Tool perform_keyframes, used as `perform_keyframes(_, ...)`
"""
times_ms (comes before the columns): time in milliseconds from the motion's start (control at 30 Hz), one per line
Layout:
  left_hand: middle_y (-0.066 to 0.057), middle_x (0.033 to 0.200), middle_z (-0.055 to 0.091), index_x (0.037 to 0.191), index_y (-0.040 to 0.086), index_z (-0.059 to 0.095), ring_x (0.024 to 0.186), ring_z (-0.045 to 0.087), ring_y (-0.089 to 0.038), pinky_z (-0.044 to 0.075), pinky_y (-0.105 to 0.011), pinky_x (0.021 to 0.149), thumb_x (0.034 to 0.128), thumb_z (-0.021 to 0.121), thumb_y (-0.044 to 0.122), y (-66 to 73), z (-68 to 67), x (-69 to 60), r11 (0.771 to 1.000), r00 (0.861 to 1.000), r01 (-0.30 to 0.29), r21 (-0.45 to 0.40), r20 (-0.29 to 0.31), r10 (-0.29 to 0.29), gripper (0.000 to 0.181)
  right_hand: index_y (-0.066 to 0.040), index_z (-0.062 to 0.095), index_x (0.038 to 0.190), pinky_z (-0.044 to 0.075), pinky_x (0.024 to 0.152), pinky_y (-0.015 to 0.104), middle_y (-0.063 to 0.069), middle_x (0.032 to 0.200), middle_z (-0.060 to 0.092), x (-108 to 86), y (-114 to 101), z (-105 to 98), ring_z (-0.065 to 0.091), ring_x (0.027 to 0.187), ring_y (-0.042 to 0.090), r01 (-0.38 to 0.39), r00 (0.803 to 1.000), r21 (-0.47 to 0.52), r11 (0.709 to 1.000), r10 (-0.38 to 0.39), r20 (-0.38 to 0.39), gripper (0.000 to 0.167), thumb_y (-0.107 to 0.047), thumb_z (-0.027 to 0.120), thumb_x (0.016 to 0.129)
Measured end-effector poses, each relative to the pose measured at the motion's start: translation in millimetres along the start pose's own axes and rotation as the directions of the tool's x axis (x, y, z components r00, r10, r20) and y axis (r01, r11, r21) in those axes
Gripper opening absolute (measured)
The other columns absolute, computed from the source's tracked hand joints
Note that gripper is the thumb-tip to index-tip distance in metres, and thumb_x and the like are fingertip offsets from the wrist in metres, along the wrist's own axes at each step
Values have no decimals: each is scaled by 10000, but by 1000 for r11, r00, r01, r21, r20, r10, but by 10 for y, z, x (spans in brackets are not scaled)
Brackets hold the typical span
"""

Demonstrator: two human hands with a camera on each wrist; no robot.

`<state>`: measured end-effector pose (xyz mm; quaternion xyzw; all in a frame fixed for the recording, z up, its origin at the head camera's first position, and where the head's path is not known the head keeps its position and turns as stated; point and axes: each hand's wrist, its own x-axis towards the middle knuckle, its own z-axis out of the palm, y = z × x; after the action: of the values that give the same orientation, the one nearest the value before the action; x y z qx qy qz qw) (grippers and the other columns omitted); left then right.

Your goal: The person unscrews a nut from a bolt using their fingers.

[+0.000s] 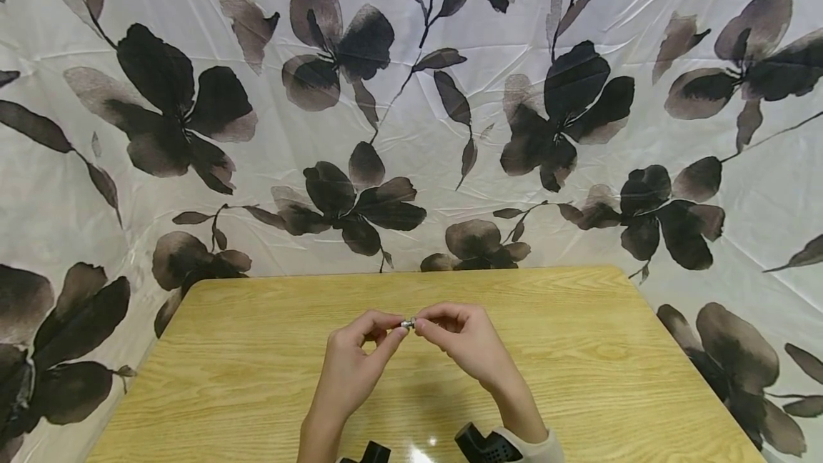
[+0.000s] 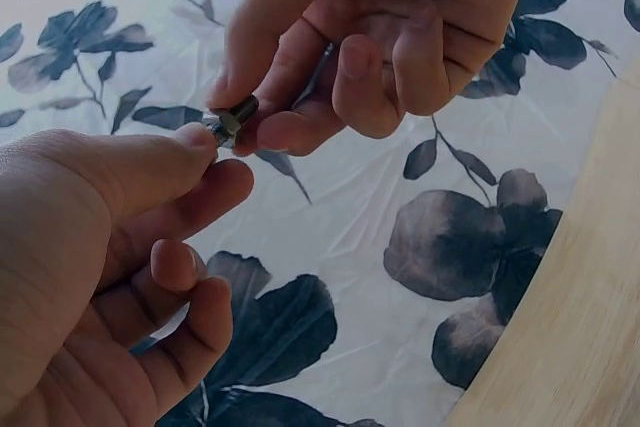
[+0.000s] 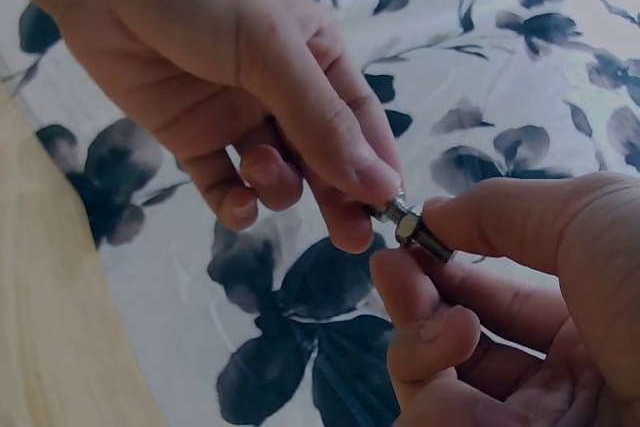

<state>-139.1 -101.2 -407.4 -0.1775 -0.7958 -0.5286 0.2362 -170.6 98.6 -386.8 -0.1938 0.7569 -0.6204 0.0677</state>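
Above the table, both hands meet fingertip to fingertip at a small silvery metal bolt [image 1: 408, 324]. My left hand [image 1: 356, 359] pinches one end of it between thumb and forefinger. The other end is pinched by the thumb and fingers of my right hand [image 1: 474, 345]. A hex nut [image 3: 407, 228] shows around the middle of the bolt in the right wrist view, with a cylindrical end pointing towards the right palm. In the left wrist view the bolt [image 2: 232, 121] lies tilted between the two thumbs. Fingertips hide part of both ends.
Beneath the hands lies a light wood-grain table [image 1: 257, 363] with rounded far corners. A white cloth [image 1: 450, 141] printed with dark flowers hangs behind the table and along both sides. Black wrist devices [image 1: 486, 444] show at the near edge of the head view.
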Motion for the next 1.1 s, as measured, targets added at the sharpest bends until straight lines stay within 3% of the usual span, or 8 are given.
perform_keyframes(233, 82, 875, 739, 1026, 171, 752, 706, 606, -40, 536, -247, 641, 949, 742, 143, -14, 9, -3, 1000, 1000, 1, -6, 18, -1, 83, -84, 746, 1105, 471, 621, 233, 110, 1007, 737, 7, 1, -2, 591, 669, 87, 76, 997, 22, 997, -76, 29, 154, -144, 725, 965)
perform_keyframes(567, 75, 820, 711, 1025, 175, 751, 660, 563, -40, 493, -232, 588, 946, 749, 113, -17, 20, 1, 999, 999, -52, -14, 1, 52, 100, -83, 742, 1143, 483, 675, 251, 138, 1099, 707, -28, -17, -12, 619, 801, 120, 128, 992, 69, 989, -128, -7, 173, -144, 698, 987)
perform_keyframes(667, 51, 816, 717, 1017, 168, 754, 658, 557, -41, 489, -230, 581, 941, 755, 98, -10, 21, 4, 998, 998, -58, -20, -7, 58, 104, -83, 741, 1152, 480, 650, 237, 137, 1097, 705, -27, -20, -14, 594, 777, 110, 107, 994, 82, 991, -104, -40, 183, -168, 687, 999)
perform_keyframes(900, 42, 818, 725, 1013, 170, 760, 662, 562, -42, 484, -221, 578, 932, 759, 88, 0, 19, 2, 997, 997, -74, -18, -17, 73, 115, -62, 776, 993, 393, 530, 223, 30, 790, 650, 16, -6, -17, 486, 631, 106, -47, 998, -4, 999, 47, -37, 282, -322, 666, 1017)
perform_keyframes(1100, 58, 797, 710, 1009, 170, 762, 657, 557, -37, 471, -214, 564, 925, 767, 88, 3, 17, 5, 997, 997, -79, -23, -8, 79, 117, -66, 777, 970, 377, 527, 221, 11, 788, 676, 12, 3, -17, 467, 615, 84, -29, 1000, -13, 1000, 29, 7, 262, -296, 663, 1021)
